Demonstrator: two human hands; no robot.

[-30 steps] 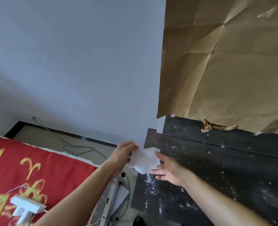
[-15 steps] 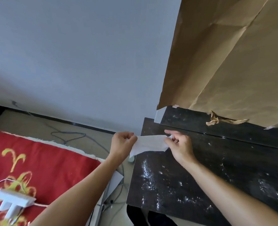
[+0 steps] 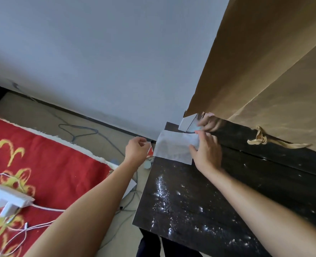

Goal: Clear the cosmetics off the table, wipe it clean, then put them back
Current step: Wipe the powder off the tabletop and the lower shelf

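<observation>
Since no cosmetics show on the desk in the head view, the step in hand looks to be the wiping. The wipe lies spread at the desk's far left corner, slightly overhanging the left edge. Its long axis runs along the desk's back edge, left to right. The right hand pinches its right end between thumb and fingers. The left hand hovers just off the desk's left edge with fingers curled; whether it grips the wipe's corner I cannot tell. White specks streak the desk nearer its front. To wipe well, press the sheet flat and draw it from back to front in overlapping strokes, gathering the specks rather than scattering them.
</observation>
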